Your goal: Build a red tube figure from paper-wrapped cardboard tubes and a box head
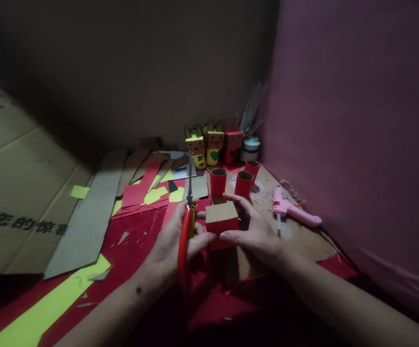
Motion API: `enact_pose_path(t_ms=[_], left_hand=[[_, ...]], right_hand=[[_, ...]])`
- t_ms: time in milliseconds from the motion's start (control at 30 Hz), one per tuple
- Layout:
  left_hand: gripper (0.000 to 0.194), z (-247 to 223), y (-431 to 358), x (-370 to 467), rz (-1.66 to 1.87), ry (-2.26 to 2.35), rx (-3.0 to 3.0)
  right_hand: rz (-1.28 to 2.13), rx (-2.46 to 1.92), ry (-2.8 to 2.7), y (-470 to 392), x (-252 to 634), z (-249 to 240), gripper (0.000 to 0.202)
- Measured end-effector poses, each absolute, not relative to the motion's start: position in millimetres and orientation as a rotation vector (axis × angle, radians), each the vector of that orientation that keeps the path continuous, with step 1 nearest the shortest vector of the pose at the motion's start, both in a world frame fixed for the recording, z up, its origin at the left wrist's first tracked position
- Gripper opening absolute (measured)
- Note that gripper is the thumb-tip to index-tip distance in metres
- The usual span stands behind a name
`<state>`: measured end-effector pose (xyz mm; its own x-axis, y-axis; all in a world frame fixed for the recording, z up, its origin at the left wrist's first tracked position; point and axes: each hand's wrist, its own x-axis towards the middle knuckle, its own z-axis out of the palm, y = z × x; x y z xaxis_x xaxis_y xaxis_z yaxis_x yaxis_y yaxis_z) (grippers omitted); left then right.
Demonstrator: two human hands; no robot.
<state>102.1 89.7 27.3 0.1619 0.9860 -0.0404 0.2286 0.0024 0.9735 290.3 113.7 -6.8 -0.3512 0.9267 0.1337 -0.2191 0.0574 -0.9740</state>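
Note:
A small box [222, 219], brown cardboard on top with red sides, is held between my two hands near the middle of the view. My left hand [175, 236] has its thumb against the box's left side and also holds scissors [184, 241] with red handles, blades pointing up and away. My right hand [256, 229] grips the box from the right, thumb on its front and fingers at the far side. Just beyond the box stand red-wrapped tubes [218, 183], open at the top.
A pink glue gun [294, 209] lies on a cardboard sheet [303, 246] at the right. Decorated box figures [215, 144] and a lidded jar [250, 148] stand behind. Paper scraps [137, 195], cardboard strips [90, 217] and a large carton [18, 193] occupy the left.

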Motion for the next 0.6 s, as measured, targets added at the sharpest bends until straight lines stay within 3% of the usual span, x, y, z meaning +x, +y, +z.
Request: enact_pose_path(t_ms=[133, 333, 467, 600], left_hand=[[0.061, 22, 87, 103, 1.045, 1.191, 1.381], [0.051, 26, 80, 101, 0.949, 1.297, 1.401], [0.039, 27, 80, 78, 0.852, 1.278, 1.698], [0.042, 33, 78, 55, 0.868, 1.335, 1.937]], right_hand=[[1.514, -0.74, -1.378, 112, 289, -8, 0.081], [1.489, -0.78, -1.41, 115, 292, -6, 0.065], [1.517, -0.771, -1.27, 119, 297, -10, 0.061], [1.55, -0.721, -1.195, 121, 297, -12, 0.058]])
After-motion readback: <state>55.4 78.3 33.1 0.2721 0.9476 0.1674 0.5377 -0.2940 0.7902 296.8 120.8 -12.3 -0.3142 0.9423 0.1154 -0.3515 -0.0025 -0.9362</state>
